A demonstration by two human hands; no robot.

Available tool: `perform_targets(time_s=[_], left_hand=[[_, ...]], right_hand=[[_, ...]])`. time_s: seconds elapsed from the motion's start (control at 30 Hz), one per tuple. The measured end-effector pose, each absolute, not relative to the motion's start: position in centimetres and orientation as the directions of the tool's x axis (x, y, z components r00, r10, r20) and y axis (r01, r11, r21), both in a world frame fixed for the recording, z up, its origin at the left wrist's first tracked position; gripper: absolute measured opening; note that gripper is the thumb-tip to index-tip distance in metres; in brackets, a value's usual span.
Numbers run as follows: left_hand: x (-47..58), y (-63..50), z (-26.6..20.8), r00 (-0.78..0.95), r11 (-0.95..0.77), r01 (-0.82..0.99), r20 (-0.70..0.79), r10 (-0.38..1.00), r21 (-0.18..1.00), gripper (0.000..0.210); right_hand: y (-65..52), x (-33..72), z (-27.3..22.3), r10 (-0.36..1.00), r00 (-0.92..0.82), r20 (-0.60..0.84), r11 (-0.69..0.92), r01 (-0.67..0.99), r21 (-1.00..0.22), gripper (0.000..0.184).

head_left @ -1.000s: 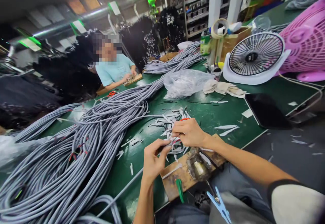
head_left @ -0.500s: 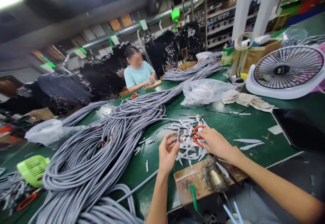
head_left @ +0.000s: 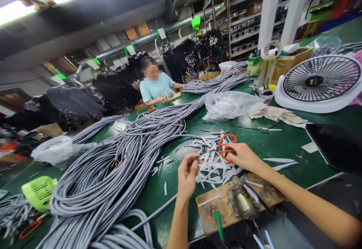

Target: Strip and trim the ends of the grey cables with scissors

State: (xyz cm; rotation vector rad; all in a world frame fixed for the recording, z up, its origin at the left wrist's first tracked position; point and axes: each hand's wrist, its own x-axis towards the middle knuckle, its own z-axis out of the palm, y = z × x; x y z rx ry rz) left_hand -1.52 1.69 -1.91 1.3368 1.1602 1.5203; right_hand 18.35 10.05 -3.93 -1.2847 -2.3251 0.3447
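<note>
My left hand (head_left: 187, 173) is closed in a pinch, with its fingertips curled at the left edge of a pile of white strips (head_left: 210, 168). A grey cable (head_left: 161, 208) runs up from the lower left behind my wrist to this hand; its end is mostly hidden by the fingers. My right hand (head_left: 245, 156) grips the lower loop of red-handled scissors (head_left: 227, 139). The upper loop stands away from my fingers. Over the pile, the scissors' blades point left toward my left hand, a small gap from it.
A large grey cable bundle (head_left: 107, 173) crosses the green table. Nearest me is a wooden board (head_left: 207, 209) with a metal fixture (head_left: 243, 200). Right are a white fan (head_left: 311, 104) and a black tablet (head_left: 333, 145). A co-worker (head_left: 158, 85) sits opposite.
My right hand has drawn the scissors slightly right, away from my left hand, and their loops are farther apart. My left fingers have curled in. One of the co-worker's arms now reaches toward the cables.
</note>
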Motion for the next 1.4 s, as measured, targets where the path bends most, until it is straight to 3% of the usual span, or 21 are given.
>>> perform_targets(time_s=[0.13,0.23,0.4,0.53,0.7,0.8,0.9,1.0,1.17,1.33,1.4], left_hand=[[-1.7,1.6,-2.2,-0.174,-0.361,0.099,0.374,0.911,0.927,0.014],[-1.8,1.7,-2.3,-0.151,-0.386,0.112,0.4,0.904,0.916,0.012],[-1.8,1.8,-2.5,-0.11,-0.368,0.125,0.381,0.918,0.921,0.013],[-1.8,1.7,-2.6,-0.11,-0.431,0.15,0.448,0.887,0.89,0.012],[-2.2,1.7,-2.6,-0.148,-0.533,0.197,0.562,0.814,0.823,0.016],[-2.4,1.8,-2.8,-0.184,-0.571,0.231,0.611,0.769,0.788,0.021],[-2.4,1.8,-2.9,-0.204,-0.587,0.264,0.64,0.741,0.765,0.022],[-2.2,1.6,-2.8,-0.17,-0.598,0.309,0.662,0.73,0.739,0.022],[-1.8,1.5,-2.2,-0.067,-0.63,0.377,0.698,0.713,0.679,0.025],[-1.6,1.4,-1.9,-0.024,-0.627,0.41,0.695,0.719,0.662,0.026],[-1.6,1.3,-2.0,-0.025,-0.61,0.387,0.669,0.743,0.691,0.026]], right_hand=[[10.7,18.8,-3.9,0.818,-0.444,0.366,0.573,0.689,-0.444,0.029],[11.0,19.3,-4.4,0.813,-0.508,0.284,0.579,0.753,-0.313,0.029],[11.6,19.1,-4.2,0.768,-0.596,0.235,0.63,0.769,-0.105,0.046],[13.2,18.3,-3.4,0.692,-0.715,0.1,0.72,0.692,-0.04,0.027],[14.7,19.5,-3.0,0.703,-0.706,0.081,0.71,0.704,-0.031,0.009],[14.4,20.7,-2.4,0.715,-0.682,0.153,0.697,0.711,-0.091,0.013],[12.7,20.7,-1.4,0.692,-0.65,0.315,0.721,0.599,-0.348,0.011],[10.4,18.9,-0.5,0.648,-0.653,0.392,0.751,0.461,-0.472,0.021],[8.7,15.2,0.1,0.578,-0.689,0.437,0.785,0.325,-0.528,0.022],[9.1,14.1,-0.3,0.541,-0.709,0.451,0.811,0.298,-0.504,0.015],[9.4,14.3,-0.6,0.547,-0.7,0.458,0.809,0.304,-0.502,0.021]])
